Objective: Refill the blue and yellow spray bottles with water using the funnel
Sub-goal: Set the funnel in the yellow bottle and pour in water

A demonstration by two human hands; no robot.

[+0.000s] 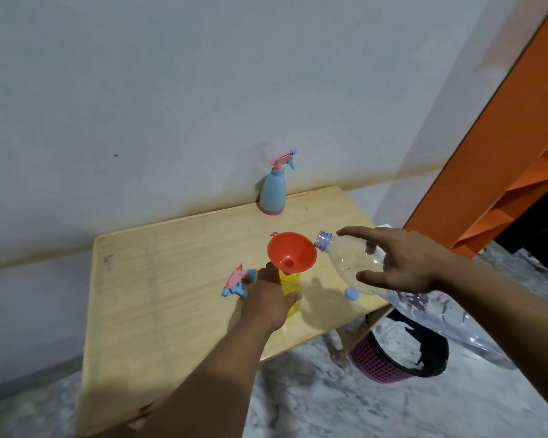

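Note:
An orange funnel (292,251) sits in the neck of the yellow spray bottle (291,287), which stands mid-table. My left hand (268,294) grips that bottle from the left. My right hand (402,260) holds a clear plastic water bottle (345,257) tilted sideways, its open blue-ringed mouth at the funnel's right rim. The clear bottle looks nearly empty. The blue spray bottle (273,191), with its pink sprayer head on, stands at the table's far edge by the wall. A loose pink and blue sprayer head (238,281) lies left of the yellow bottle. A small blue cap (351,293) lies near the right edge.
The wooden table (171,279) stands against a white wall. A pink mesh bin (399,358) with a black liner sits on the marble floor at the table's right corner. Clear plastic sheeting (475,327) lies by it. An orange shelf unit (503,169) rises at the right.

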